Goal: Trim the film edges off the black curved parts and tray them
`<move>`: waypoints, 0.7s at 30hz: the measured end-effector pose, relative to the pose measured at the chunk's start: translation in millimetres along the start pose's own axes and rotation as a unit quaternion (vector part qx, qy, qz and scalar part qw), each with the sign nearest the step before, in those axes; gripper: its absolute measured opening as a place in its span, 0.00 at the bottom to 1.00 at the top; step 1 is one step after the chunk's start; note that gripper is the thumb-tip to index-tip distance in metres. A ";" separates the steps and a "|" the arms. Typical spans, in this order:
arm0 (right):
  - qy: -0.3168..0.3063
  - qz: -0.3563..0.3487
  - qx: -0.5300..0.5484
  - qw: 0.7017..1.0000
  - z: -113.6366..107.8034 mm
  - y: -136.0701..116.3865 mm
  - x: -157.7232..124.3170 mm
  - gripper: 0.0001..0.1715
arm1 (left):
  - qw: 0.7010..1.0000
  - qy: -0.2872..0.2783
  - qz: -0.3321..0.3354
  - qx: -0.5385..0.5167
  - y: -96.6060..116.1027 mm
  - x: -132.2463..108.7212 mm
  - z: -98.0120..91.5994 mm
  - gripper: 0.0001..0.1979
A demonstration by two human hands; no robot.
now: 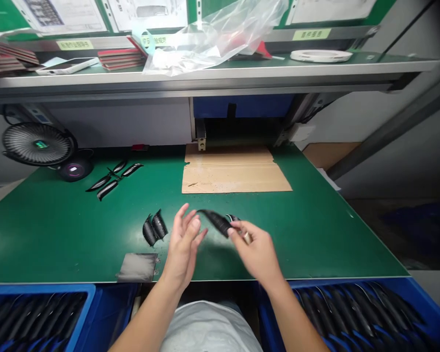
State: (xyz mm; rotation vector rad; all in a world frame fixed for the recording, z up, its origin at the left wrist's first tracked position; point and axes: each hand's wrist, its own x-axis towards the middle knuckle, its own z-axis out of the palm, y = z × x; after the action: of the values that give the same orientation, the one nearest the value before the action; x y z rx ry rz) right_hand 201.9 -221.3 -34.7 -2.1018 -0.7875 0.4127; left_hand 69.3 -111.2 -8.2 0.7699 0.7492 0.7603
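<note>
My right hand (pixel 254 249) pinches one end of a curved black plastic part (pixel 216 221), held tilted above the green table. Beside the part's far end, my left hand (pixel 183 244) has its fingers apart and holds nothing; whether a fingertip touches the part I cannot tell. A small dark piece with a light edge (pixel 232 217) shows just behind the right fingers, partly hidden. Left of my left hand, two short curved black pieces (pixel 154 228) lie side by side on the table. Close to the front edge is a grey flat square sheet (pixel 137 267).
Several glossy black parts (pixel 113 178) lie at the left back near a fan (pixel 38 144). A cardboard sheet (pixel 234 171) covers the back middle. Blue bins (pixel 90 298) with rows of black parts stand at the front on both sides. A shelf (pixel 220 80) overhangs the back.
</note>
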 end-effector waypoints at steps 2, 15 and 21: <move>-0.073 -0.070 0.088 0.991 12.0 -33.3 -25.5 0.16 | 0.992 -0.025 0.008 -0.126 19.6 -2.0 8.4 0.11; -0.275 0.028 0.317 0.907 22.3 -83.8 -60.7 0.29 | 0.933 -0.017 0.199 -0.298 64.0 -20.8 -7.2 0.22; -0.341 0.007 0.302 0.890 21.1 -93.1 -54.5 0.24 | 0.937 -0.055 0.228 -0.259 63.8 -30.3 -10.5 0.22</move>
State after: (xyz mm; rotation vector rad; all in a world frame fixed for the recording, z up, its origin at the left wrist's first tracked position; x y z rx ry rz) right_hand 113.5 -202.4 27.9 -1.3592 -0.8789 1.2710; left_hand 25.7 -100.7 47.4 0.4973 0.2381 1.2605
